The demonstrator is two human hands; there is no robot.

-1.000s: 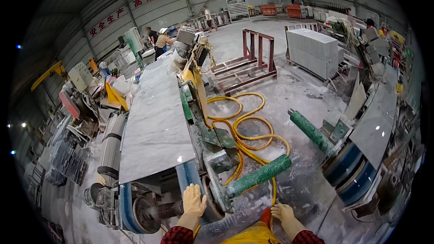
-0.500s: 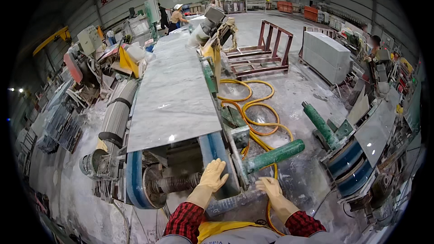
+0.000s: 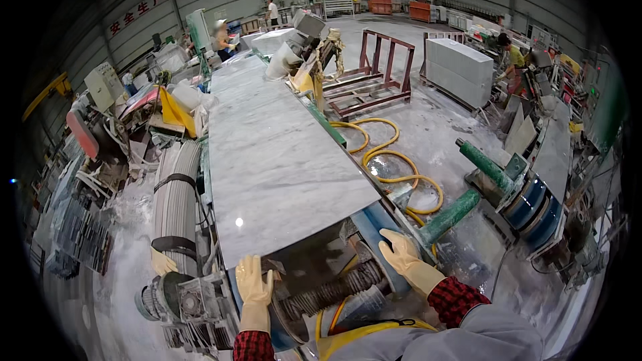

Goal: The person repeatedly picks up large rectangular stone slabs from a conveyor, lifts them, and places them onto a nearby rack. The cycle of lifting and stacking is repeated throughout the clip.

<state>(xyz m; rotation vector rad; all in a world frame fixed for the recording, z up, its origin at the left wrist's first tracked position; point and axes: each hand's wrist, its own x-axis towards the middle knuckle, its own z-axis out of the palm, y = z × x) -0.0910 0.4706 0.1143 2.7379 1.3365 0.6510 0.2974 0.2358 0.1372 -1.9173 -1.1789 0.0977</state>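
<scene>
A pale grey-veined stone slab (image 3: pixel 287 167) lies flat on a long conveyor, its wet top shining. My left hand (image 3: pixel 254 289), in a cream rubber glove, has its fingers stretched out over the left blue belt (image 3: pixel 235 289), by the slab's near left corner. Over the right blue belt (image 3: pixel 374 227), close to the near right corner, my gloved right hand (image 3: pixel 409 262) is open with the thumb apart. Neither hand holds anything. Between the belts runs a rusty ribbed shaft (image 3: pixel 334 291). Whether the fingertips press on slab or belts is hard to see.
Left of the conveyor are a ribbed grey bundle (image 3: pixel 179 194), a loose cream glove (image 3: pixel 162 262) and a motor (image 3: pixel 190 304). To the right are a green cylinder (image 3: pixel 451 216), a coiled yellow hose (image 3: pixel 428 187) and a red-brown rack (image 3: pixel 374 70). Other people stand farther off.
My left hand has moved left from the right belt to the left one. My right hand has come onto the right belt. The view has shifted, bringing the slab nearer.
</scene>
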